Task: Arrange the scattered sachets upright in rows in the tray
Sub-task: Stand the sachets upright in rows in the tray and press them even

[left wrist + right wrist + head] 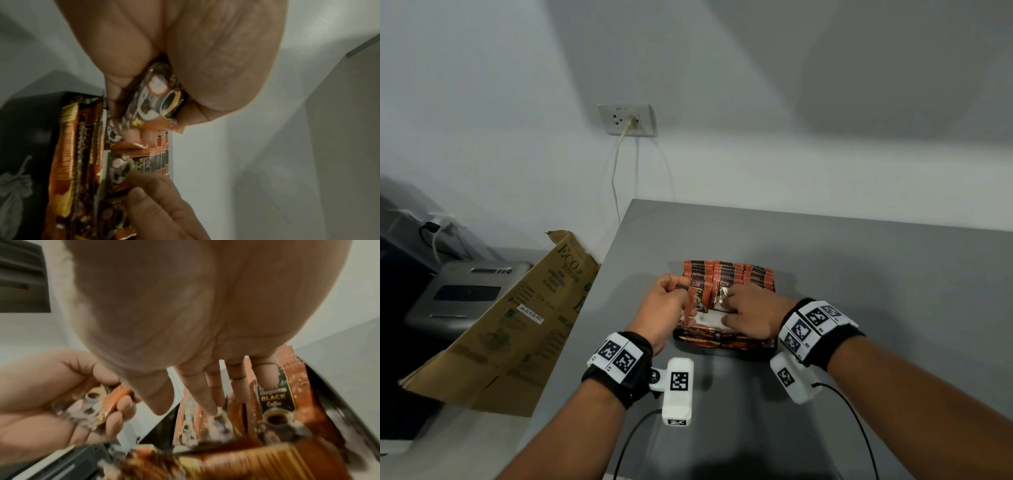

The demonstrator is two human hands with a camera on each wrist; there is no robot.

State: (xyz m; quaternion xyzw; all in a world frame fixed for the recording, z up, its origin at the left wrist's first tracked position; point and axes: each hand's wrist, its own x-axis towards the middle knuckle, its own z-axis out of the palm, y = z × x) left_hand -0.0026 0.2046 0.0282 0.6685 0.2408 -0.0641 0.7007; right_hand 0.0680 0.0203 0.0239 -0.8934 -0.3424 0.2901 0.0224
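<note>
Cardboard box [510, 329] left of table [825, 260], wall socket [627, 120]

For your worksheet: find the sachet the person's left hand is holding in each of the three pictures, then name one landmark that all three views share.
Head view: the held sachet shows as a dark sliver left of centre, in the left hand.
Left wrist view: upper centre, pinched between thumb and fingers.
Right wrist view: lower left, in the curled hand.
Shared landmark: the rows of upright sachets in the tray.
</note>
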